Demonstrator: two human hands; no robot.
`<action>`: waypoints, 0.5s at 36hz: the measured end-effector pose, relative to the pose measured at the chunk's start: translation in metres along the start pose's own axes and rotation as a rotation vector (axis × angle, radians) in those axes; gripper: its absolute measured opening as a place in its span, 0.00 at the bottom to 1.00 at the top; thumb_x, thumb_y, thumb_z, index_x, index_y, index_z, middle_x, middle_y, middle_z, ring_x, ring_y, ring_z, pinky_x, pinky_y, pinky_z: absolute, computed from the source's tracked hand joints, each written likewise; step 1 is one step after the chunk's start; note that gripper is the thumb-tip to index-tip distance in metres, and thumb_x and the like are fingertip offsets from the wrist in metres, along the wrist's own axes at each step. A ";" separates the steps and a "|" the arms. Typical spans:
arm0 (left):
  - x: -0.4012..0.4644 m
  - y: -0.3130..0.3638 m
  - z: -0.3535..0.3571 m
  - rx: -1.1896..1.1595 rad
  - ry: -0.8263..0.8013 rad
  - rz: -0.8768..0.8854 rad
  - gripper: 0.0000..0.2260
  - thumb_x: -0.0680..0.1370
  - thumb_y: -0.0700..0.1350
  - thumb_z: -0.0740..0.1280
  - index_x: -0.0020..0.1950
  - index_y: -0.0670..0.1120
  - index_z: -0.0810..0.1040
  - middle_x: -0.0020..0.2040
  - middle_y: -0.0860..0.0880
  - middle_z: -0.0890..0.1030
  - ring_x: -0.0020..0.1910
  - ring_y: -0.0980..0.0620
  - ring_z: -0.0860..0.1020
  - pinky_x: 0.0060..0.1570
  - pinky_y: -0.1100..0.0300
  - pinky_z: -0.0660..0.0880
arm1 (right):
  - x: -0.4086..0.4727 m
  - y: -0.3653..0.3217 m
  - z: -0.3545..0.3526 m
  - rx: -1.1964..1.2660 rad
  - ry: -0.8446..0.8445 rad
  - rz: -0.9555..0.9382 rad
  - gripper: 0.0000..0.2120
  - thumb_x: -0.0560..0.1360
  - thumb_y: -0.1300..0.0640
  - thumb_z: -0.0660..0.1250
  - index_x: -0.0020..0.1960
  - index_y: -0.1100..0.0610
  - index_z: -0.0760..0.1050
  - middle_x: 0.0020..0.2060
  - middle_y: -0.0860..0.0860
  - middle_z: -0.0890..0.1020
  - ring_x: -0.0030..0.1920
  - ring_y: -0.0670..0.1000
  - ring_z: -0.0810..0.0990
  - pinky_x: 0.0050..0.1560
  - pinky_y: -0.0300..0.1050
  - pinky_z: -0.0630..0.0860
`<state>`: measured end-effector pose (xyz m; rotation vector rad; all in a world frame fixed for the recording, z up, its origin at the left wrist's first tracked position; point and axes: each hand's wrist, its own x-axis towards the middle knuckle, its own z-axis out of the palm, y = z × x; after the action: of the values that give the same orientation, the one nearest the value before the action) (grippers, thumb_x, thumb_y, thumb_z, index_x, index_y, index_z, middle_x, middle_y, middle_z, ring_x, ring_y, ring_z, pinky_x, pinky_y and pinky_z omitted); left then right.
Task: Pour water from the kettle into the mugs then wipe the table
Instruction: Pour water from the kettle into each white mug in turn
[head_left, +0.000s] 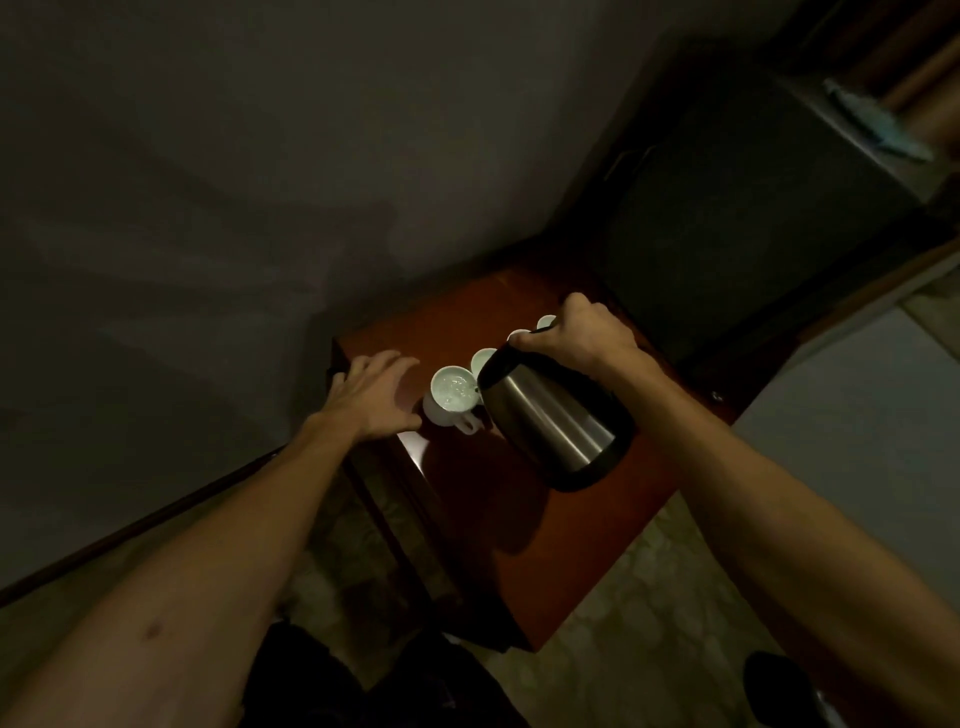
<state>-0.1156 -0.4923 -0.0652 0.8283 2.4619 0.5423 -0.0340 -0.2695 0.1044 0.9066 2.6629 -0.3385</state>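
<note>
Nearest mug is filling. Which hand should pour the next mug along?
Right. The right hand already grips the kettle, tilted with its spout over the nearest mug; the second mug sits just beyond. The left hand is open beside the nearest mug, holding nothing.

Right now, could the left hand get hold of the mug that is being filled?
Probably yes. The left hand hovers open just beside the nearest mug, with only bare table between them. The kettle, tilted in the right hand, comes in from the mug's other side, so that side stays free.
</note>
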 end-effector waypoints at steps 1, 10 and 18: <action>-0.001 0.000 0.000 -0.002 0.000 0.001 0.42 0.69 0.58 0.73 0.79 0.58 0.56 0.80 0.51 0.55 0.76 0.42 0.55 0.70 0.39 0.60 | 0.000 0.000 0.000 0.004 0.000 0.002 0.29 0.76 0.31 0.74 0.60 0.52 0.68 0.46 0.49 0.76 0.44 0.49 0.78 0.52 0.53 0.81; -0.003 0.006 -0.003 -0.001 0.003 0.005 0.42 0.70 0.57 0.74 0.79 0.58 0.57 0.80 0.51 0.55 0.76 0.42 0.55 0.70 0.38 0.60 | 0.001 0.002 0.003 -0.015 0.006 0.003 0.29 0.76 0.31 0.73 0.59 0.52 0.68 0.46 0.49 0.76 0.44 0.50 0.79 0.55 0.56 0.82; -0.004 0.005 -0.001 -0.006 -0.001 0.002 0.42 0.70 0.58 0.74 0.79 0.58 0.57 0.80 0.51 0.55 0.76 0.42 0.55 0.70 0.39 0.60 | -0.001 0.001 0.002 0.004 0.003 0.005 0.28 0.77 0.32 0.73 0.59 0.52 0.67 0.44 0.48 0.75 0.42 0.48 0.77 0.48 0.51 0.77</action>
<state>-0.1118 -0.4915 -0.0605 0.8288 2.4575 0.5495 -0.0328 -0.2701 0.1026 0.9158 2.6636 -0.3412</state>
